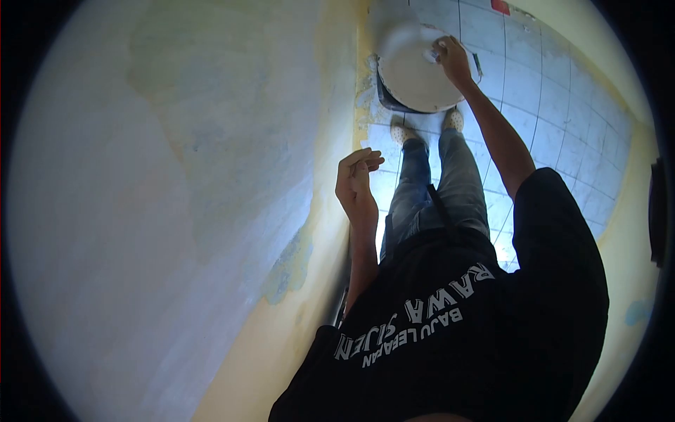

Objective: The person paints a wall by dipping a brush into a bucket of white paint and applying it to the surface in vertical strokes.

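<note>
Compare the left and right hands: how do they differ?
The left hand is raised beside the wall, elbow bent; the right hand stretches down to the white bucket. The left hand's fingers curl loosely on nothing; the right hand's grip is unclear. Both are bare.

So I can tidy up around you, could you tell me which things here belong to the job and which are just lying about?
In use: bucket of white mix, right hand at its rim; patchy wall beside left hand.
Lying about: red item on tiled floor; dark object at right edge.
</note>
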A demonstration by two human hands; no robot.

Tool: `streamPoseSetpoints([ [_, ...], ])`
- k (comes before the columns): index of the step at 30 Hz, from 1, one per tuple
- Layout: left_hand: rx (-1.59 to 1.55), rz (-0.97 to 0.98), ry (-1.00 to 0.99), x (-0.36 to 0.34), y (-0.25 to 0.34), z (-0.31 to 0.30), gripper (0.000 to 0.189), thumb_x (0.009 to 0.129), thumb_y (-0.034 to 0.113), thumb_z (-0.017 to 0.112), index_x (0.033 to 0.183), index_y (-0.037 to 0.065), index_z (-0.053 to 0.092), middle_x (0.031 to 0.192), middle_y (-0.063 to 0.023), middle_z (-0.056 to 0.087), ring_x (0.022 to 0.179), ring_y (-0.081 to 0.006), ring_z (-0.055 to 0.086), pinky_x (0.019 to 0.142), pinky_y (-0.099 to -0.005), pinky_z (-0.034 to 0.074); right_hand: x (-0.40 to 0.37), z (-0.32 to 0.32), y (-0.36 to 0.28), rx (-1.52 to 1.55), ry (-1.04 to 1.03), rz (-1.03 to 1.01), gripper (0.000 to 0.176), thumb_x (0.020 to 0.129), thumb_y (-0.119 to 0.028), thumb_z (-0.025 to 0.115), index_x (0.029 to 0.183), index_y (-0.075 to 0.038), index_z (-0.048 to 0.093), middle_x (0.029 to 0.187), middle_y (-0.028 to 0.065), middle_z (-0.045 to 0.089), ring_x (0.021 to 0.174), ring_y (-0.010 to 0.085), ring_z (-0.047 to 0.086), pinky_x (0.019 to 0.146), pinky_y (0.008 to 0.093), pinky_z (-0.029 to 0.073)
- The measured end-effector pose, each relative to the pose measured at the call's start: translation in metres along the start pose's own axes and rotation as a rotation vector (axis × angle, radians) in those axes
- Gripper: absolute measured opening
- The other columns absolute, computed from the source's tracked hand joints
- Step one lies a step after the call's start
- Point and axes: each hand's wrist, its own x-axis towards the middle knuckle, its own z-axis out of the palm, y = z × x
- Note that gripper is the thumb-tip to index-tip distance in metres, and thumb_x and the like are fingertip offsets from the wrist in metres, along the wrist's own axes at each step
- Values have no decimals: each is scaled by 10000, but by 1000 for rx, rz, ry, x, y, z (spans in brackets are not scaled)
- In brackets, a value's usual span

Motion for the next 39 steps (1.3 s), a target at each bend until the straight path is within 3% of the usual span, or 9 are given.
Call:
streamPoseSetpoints([
  [6, -20, -1, 18, -3, -3, 2, 239, 1100, 81, 482, 1233, -32, 646, 1115, -162, 740, 1009, -254, 726, 903, -368, 561, -3, -6, 14, 160, -19, 122, 213, 1004, -142, 695, 1120, 34, 726, 1051, 166, 748, 889, 235, 797, 754, 331, 614],
  [9, -17, -43, 44, -8, -12, 2, 244, 1099, 82, 476, 1232, -29, 648, 1113, -164, 740, 1007, -253, 728, 902, -370, 561, -9, 10, 30, -87, -36, 97, 202, 1000, -140, 691, 1098, 31, 737, 1049, 171, 748, 903, 247, 792, 799, 344, 612],
  [12, 8, -66, 70, -16, -17, 0, 246, 1098, 82, 473, 1232, -26, 649, 1108, -162, 742, 1001, -251, 730, 899, -370, 561, -12, 36, 58, -117, -37, 11, 208, 955, -185, 738, 1092, -31, 764, 1123, 202, 725, 1005, 348, 747, 889, 439, 580],
  [15, 13, -76, 114, -20, -20, -1, 248, 1095, 84, 475, 1235, -24, 649, 1107, -162, 743, 997, -253, 732, 897, -368, 562, -17, 34, 51, -152, -226, 40, 203, 944, -174, 733, 1101, -51, 767, 1144, 204, 717, 1053, 421, 699, 920, 490, 550],
  [16, 2, -114, 151, -23, -17, 1, 261, 1028, 59, 505, 1224, -43, 644, 1099, -180, 728, 991, -264, 718, 920, -378, 551, -17, 30, 46, -226, -217, -11, 194, 950, -166, 724, 1099, -49, 766, 1144, 203, 717, 1049, 425, 698, 919, 492, 549],
  [21, -39, -112, 223, -22, -20, 7, 242, 1058, 79, 519, 1226, -46, 639, 1105, -184, 729, 998, -271, 727, 921, -382, 555, 0, 28, 48, -273, -166, -221, 159, 975, -132, 682, 1087, -49, 758, 1152, 199, 715, 1044, 425, 697, 928, 497, 546],
  [29, -84, -145, 310, -22, -22, 36, 237, 1080, 67, 488, 1232, -22, 648, 1097, -161, 747, 1009, -247, 731, 916, -373, 561, 32, 31, 61, -389, -390, -395, 174, 977, -110, 653, 1126, -84, 740, 1112, 189, 732, 1060, 418, 695, 940, 488, 546],
  [35, -160, -144, 399, -26, -17, 73, 250, 1063, 91, 511, 1227, -48, 640, 1111, -202, 737, 1001, -280, 736, 928, -391, 570, 41, 13, 36, -421, -494, -245, 246, 986, -248, 696, 1090, -36, 767, 981, 205, 770, 924, 360, 750, 831, 432, 574],
  [39, -212, -110, 450, -29, -10, 95, 246, 1070, 91, 505, 1225, -44, 641, 1101, -200, 739, 1000, -273, 734, 931, -393, 569, 40, -6, 17, -350, -405, -254, 337, 1005, -345, 680, 1046, -23, 771, 849, 174, 768, 786, 322, 763, 757, 421, 580],
])
